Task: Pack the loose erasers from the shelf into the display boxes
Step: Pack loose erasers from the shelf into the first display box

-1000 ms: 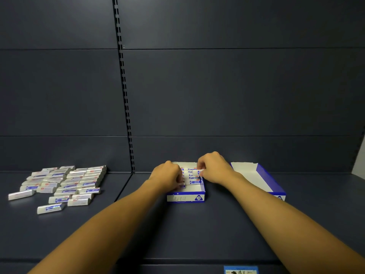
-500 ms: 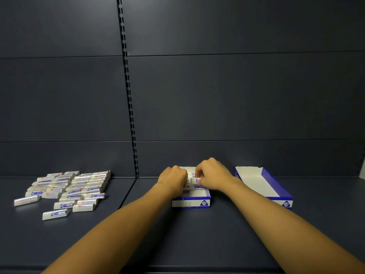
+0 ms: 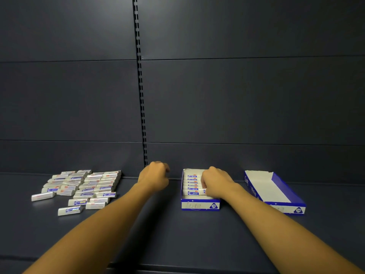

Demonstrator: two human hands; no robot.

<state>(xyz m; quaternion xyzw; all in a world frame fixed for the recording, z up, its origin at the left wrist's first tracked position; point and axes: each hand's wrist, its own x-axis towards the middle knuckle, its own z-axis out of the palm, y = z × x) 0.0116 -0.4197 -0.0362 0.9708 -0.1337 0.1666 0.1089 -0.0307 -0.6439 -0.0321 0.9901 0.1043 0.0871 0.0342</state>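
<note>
A blue and white display box (image 3: 199,205) stands on the dark shelf, with a row of several wrapped erasers (image 3: 192,184) packed in it. My right hand (image 3: 214,181) is over the box's right side, fingers curled down onto the erasers there. My left hand (image 3: 156,176) hovers left of the box, fingers loosely curled, with nothing in it. A heap of loose erasers (image 3: 83,187) in white and blue wrappers lies at the far left. A second display box (image 3: 284,206) sits empty at the right.
The shelf's back panel rises just behind the boxes, with a slotted upright (image 3: 141,86) running down it. Bare shelf surface lies between the eraser heap and the first box.
My left hand has left the box and moved to the left, toward the loose erasers. My right hand stays on the erasers in the box.
</note>
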